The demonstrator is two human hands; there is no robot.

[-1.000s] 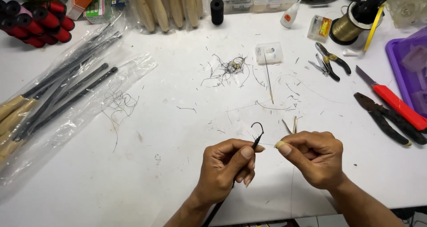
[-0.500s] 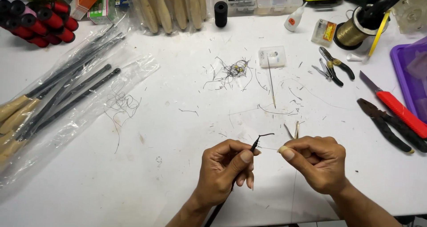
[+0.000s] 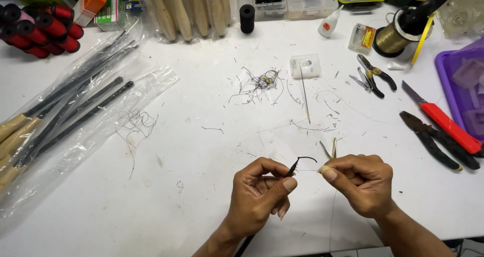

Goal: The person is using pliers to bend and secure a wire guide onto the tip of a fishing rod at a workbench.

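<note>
My left hand (image 3: 262, 194) pinches the thin black tip of a rod (image 3: 296, 165) between thumb and forefinger; the rod runs down under the hand toward the table's near edge. A small black wire loop curls off the tip toward my right hand (image 3: 359, 184). That hand is closed on a fine pale thread (image 3: 308, 170), which is stretched taut to the rod tip, with small scissors (image 3: 330, 149) poking up from behind its fingers. Both hands hover just above the white table (image 3: 191, 196).
Bagged black rods with cork handles (image 3: 60, 116) lie at the left. A red-handled knife (image 3: 443, 123), black pliers (image 3: 433, 141), small pliers (image 3: 373, 75), a needle (image 3: 305, 93), thread scraps (image 3: 257, 83), a gold thread spool (image 3: 396, 35) and a purple tray (image 3: 466, 85) surround the hands.
The black loop at the rod tip has turned from upright to lying over toward my right hand. Both hands stay close together in nearly the same place.
</note>
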